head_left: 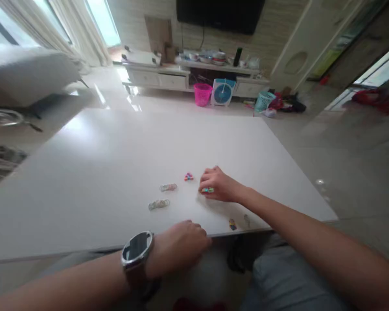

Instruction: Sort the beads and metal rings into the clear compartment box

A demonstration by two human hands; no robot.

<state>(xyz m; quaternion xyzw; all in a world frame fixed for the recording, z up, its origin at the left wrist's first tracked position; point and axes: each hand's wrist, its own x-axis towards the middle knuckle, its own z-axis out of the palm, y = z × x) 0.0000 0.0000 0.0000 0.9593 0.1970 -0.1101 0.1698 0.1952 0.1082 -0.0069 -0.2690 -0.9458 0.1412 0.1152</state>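
Observation:
My right hand is over the white table, its fingers closed on a small colourful piece that shows green and blue. Left of it lies a pink, blue and orange piece. Farther left are two rows of overlapping rings, one reddish and silver, one pale. My left hand, below a wristwatch, rests at the near table edge with fingers curled downward; what they hold, if anything, is hidden. A yellow and dark piece and a small metallic item lie near the front edge.
The white table stretches ahead. Beyond it, a white cabinet carries dishes. A pink basket, a blue fan and a light-blue basket stand on the floor. A covered sofa is at the left.

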